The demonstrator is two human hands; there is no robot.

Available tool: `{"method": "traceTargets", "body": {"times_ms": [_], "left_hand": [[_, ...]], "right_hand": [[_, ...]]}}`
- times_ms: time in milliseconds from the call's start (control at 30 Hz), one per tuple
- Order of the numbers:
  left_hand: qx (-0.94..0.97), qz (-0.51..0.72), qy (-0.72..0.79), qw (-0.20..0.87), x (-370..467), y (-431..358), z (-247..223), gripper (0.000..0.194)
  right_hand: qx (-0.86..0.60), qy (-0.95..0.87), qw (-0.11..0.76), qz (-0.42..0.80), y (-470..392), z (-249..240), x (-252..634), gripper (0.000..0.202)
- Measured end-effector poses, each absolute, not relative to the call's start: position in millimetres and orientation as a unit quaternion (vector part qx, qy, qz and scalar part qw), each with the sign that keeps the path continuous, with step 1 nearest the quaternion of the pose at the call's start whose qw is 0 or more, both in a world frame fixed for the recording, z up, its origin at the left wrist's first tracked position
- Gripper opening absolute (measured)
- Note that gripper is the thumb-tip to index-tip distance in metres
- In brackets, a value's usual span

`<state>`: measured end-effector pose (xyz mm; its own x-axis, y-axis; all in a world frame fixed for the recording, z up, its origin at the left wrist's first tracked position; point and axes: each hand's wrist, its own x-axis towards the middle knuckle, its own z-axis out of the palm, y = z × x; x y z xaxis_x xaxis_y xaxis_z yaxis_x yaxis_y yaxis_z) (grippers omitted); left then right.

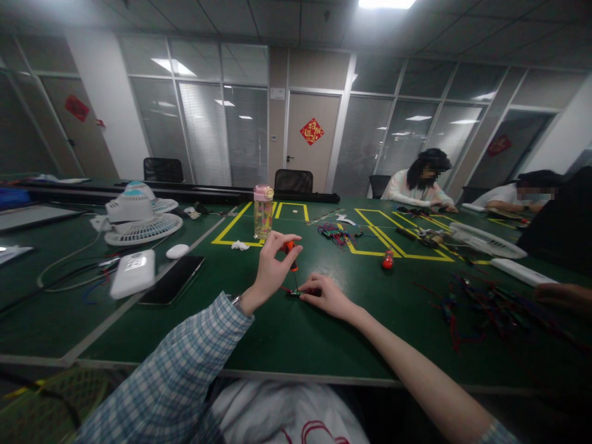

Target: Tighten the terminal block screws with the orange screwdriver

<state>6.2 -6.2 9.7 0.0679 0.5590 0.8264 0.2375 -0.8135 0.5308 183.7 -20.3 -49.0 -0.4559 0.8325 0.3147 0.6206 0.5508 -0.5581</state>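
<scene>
so the left hand (274, 262) is up higher, thumb and fingers curved into a loose-looking pinch at the end of an inward-slanting left forearm (185, 348), while the right hand (329, 296) sits lower, fingers pointing inward, bare right forearm (407, 361) angled across

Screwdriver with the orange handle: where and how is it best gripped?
Probably by the screwdriver handle, from your left: it stands nearly upright, handle uppermost, thin shaft down at the circuit board, where the right hand occupies the right side.
</scene>
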Motion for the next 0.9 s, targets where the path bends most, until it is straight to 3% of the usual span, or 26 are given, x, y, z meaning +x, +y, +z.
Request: {"method": "traceTargets", "body": {"times_ms": [267, 567, 800, 900], "left_hand": [[0.733, 0.607, 0.245, 0.183, 5.9, -2.7, 6.9, 0.032], [0.722, 0.622, 0.283, 0.111, 5.8, -4.4, 9.4, 0.015], [0.723, 0.623, 0.269, 0.124, 5.7, -4.2, 9.0, 0.021], [0.727, 0.613, 0.252, 0.176, 6.0, -3.5, 8.6, 0.027]], "right_hand": [[-0.432, -0.836, 0.287, 0.182, -19.8, -49.6, 183.8, 0.018], [-0.434, -0.835, 0.285, 0.182, -19.3, -49.7, 184.2, 0.018], [-0.431, -0.837, 0.286, 0.178, -18.3, -50.8, 184.2, 0.017], [-0.434, -0.837, 0.284, 0.178, -19.3, -50.0, 184.3, 0.017]]}}
